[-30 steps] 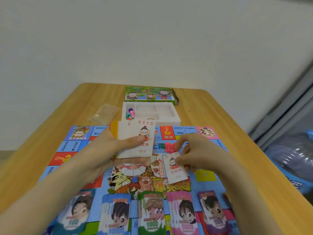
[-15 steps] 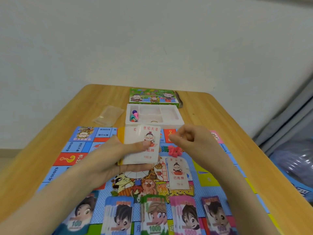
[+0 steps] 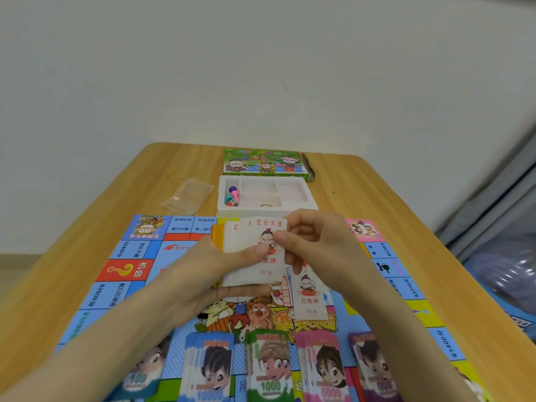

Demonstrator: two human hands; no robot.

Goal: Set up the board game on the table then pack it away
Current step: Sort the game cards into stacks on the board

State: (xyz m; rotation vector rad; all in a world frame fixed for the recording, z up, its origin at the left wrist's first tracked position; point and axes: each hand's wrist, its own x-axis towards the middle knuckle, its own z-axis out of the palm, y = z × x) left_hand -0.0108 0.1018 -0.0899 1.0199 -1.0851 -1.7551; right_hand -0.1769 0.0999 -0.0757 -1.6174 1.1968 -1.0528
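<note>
Setup looks about midway: my left hand [image 3: 220, 265] grips the card deck [image 3: 246, 274] over the unfolded board [image 3: 139, 250] while my right hand [image 3: 316, 242] pinches its top card [image 3: 269, 227] — a dealt card [image 3: 310, 297] lies at the centre, banknote stacks [image 3: 269, 369] line the near edge, pawns [image 3: 233, 194] wait in the tray [image 3: 307, 198], and packing away is all ahead.

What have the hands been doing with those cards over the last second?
The right hand let go of one card, which now lies on the board. It then moved up and left to the stack of cards and now pinches its top card. The left hand kept holding the stack. The money piles, white tray and box stayed put.
</note>
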